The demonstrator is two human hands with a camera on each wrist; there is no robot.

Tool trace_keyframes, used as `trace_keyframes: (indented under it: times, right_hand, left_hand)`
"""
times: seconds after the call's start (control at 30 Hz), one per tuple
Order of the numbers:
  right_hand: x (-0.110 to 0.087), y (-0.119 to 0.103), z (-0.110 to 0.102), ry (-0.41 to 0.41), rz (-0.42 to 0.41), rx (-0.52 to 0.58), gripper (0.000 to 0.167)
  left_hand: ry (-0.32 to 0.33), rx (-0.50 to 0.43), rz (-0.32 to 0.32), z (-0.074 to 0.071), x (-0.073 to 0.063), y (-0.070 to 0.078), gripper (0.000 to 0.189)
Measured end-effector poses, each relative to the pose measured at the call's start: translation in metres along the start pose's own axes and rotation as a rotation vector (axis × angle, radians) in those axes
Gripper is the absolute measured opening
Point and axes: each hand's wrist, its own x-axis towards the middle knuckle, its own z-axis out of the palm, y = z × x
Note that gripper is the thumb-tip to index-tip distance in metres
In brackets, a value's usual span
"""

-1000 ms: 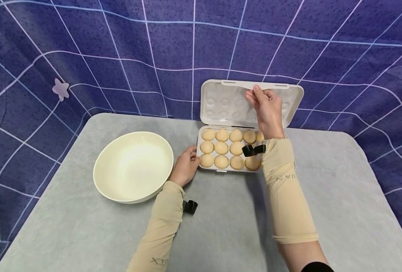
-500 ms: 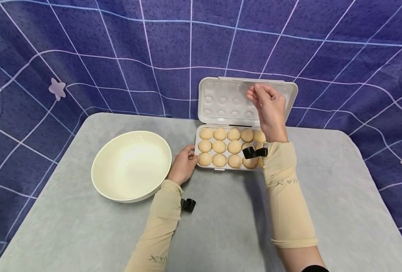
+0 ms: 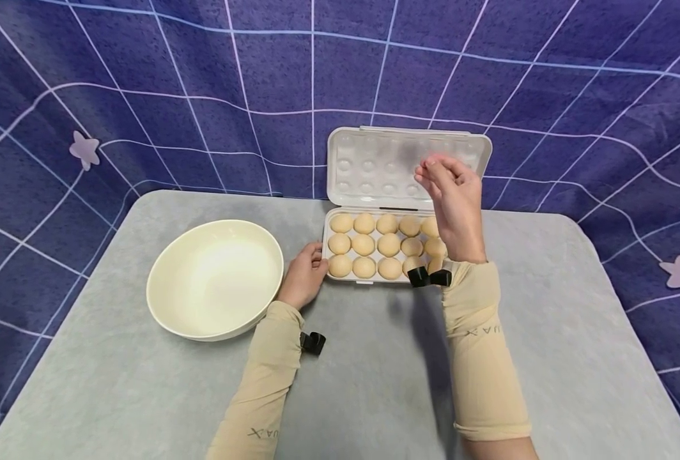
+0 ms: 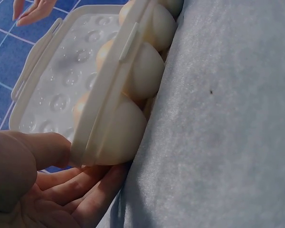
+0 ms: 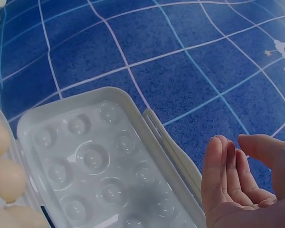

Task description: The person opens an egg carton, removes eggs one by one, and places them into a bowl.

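A white plastic egg box (image 3: 346,278) stands on the table with its lid (image 3: 369,166) raised and leaning back. Rows of light brown eggs (image 3: 364,244) fill its base; those at the right are partly hidden by my right wrist. My left hand (image 3: 303,276) holds the box's left end, thumb at the rim and fingers around its side and underside, as the left wrist view (image 4: 61,185) shows. In front of the lid, my right hand (image 3: 455,198) hovers with relaxed fingers and nothing in them. The right wrist view shows a gap between its thumb and fingertips (image 5: 213,147).
A large cream bowl (image 3: 216,281) stands on the grey table (image 3: 369,370), left of the egg box and close to my left forearm. Behind the table hangs a blue curtain (image 3: 248,70) with a grid of lines, close to the lid.
My right hand has let go of the lid's front edge and come down and back a little. The lid stays up by itself. My left hand keeps its place on the egg box.
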Motion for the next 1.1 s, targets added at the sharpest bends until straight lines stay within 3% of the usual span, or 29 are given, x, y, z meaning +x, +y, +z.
trace_keyframes:
  times: [0.23, 0.53, 0.73, 0.93, 1.1]
  right_hand:
    - [-0.018, 0.01, -0.004, 0.002, 0.005, 0.001, 0.005]
    - [-0.048, 0.025, -0.012, 0.025, 0.064, 0.02, 0.012]
    - [-0.066, 0.041, -0.024, 0.064, 0.142, 0.048, 0.006]
    - [-0.07, 0.054, -0.025, 0.02, 0.132, -0.01, 0.01]
    - [-0.07, 0.058, -0.019, -0.052, 0.115, -0.143, 0.025]
  left_hand:
    - [0.022, -0.004, 0.016, 0.001, 0.002, -0.002, 0.043]
    - [0.035, -0.019, 0.018, 0.0, 0.001, -0.003, 0.042]
    - [0.032, -0.02, 0.03, 0.003, 0.001, -0.002, 0.042]
    - [0.031, -0.023, 0.045, 0.005, 0.002, -0.002, 0.041]
    - [0.062, -0.006, 0.051, 0.003, 0.002, -0.003, 0.04]
